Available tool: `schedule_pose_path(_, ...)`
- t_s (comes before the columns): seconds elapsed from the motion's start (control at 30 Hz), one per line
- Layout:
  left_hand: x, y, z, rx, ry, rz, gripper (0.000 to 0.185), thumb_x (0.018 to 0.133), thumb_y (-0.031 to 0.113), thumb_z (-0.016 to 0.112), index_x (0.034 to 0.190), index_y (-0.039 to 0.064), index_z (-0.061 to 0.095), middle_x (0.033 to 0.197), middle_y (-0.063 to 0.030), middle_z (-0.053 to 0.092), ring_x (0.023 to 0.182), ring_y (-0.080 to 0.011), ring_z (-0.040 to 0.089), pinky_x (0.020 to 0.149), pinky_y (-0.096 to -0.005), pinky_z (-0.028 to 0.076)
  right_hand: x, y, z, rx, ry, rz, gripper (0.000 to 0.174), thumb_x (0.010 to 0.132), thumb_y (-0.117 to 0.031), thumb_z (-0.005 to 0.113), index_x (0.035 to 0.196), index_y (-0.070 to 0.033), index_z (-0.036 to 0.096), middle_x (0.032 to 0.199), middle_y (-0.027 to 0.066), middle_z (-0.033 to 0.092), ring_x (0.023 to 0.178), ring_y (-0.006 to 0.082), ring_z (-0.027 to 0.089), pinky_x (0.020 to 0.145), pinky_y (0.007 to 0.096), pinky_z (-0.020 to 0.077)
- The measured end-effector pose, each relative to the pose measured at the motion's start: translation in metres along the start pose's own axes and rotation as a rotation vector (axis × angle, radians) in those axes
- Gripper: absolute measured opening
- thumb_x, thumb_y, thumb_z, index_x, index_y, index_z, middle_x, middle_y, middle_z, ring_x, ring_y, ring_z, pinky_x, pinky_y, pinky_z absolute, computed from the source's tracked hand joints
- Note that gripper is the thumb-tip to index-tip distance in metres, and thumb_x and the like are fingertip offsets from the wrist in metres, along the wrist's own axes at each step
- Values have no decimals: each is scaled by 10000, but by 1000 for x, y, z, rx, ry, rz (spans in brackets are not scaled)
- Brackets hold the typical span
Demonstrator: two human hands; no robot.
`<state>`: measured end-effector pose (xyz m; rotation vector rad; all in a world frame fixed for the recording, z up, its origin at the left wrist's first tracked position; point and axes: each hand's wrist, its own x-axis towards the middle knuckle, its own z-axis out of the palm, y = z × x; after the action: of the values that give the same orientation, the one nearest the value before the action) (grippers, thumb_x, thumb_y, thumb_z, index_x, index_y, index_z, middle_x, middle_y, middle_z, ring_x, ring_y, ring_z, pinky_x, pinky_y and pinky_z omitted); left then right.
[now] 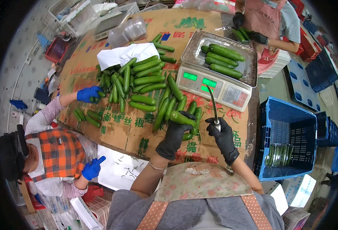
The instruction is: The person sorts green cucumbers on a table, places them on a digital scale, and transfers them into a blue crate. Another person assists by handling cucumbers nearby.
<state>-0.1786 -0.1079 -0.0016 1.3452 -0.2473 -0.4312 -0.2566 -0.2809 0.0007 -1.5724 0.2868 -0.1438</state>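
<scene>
My left hand (171,141), in a black glove, grips a cucumber (182,119) above the cardboard-covered table (134,135). A slim curved knife (213,105) is in my black-gloved right hand (224,139), its blade pointing away from me. The blade is apart from the cucumber and its tip overlaps the front of the digital scale (200,89) in this view. Several loose cucumbers (169,107) lie just beyond my left hand, and a larger pile (140,76) spreads further left, partly under a white sheet (125,56).
Several cucumbers (225,56) rest on the scale's metal pan. At right stands a blue crate (301,126) with packed cucumbers (278,155). A co-worker's blue-gloved hand (88,94) touches cucumbers at left. Another co-worker's gloved hand (258,38) holds cucumbers at the far right.
</scene>
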Motion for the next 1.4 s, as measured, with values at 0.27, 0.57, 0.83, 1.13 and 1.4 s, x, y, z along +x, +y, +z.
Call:
schedule_pose_path(0.27, 78, 15, 27, 448, -147, 243, 517, 759, 30, 614, 1245, 54, 439, 1084, -87, 536, 1000, -200, 525, 871, -311, 419, -27, 10, -42, 55, 196, 47, 188, 881, -101, 534, 1049, -30, 578, 822, 39, 615, 695, 91, 561, 611, 243, 462)
schedule_pose_path(0.57, 235, 57, 73, 1278, -173, 925, 555, 694, 150, 698, 1214, 97, 510, 1027, -160, 559, 945, -335, 526, 815, -414, 433, -57, 35, -65, 120, 307, 185, 188, 866, -78, 551, 1044, -28, 583, 844, 32, 615, 725, 91, 574, 622, 229, 481)
schedule_pose_path(0.83, 211, 34, 36, 1210, -171, 672, 469, 722, 140, 689, 1165, 88, 540, 1174, -160, 523, 1098, -331, 471, 934, -416, 382, -44, 76, -59, -124, 373, 187, 225, 851, -125, 572, 1034, 6, 579, 843, 111, 637, 747, 146, 586, 657, 285, 461)
schedule_pose_path(1.13, 140, 32, -25, 1219, 19, 580, 447, 767, 160, 650, 1192, 92, 526, 1217, -169, 486, 1139, -348, 438, 959, -435, 351, -37, 63, -51, -299, 224, 45, 260, 825, -142, 600, 1058, -32, 574, 902, 153, 628, 823, 257, 620, 693, 328, 475)
schedule_pose_path(1.4, 46, -27, -27, 1414, 85, 474, 611, 751, 282, 670, 1284, 94, 439, 1229, -224, 434, 1122, -406, 407, 942, -485, 333, -44, 59, -60, -790, 288, -108, 366, 772, -104, 580, 1135, -73, 547, 894, 187, 572, 801, 360, 561, 700, 431, 454)
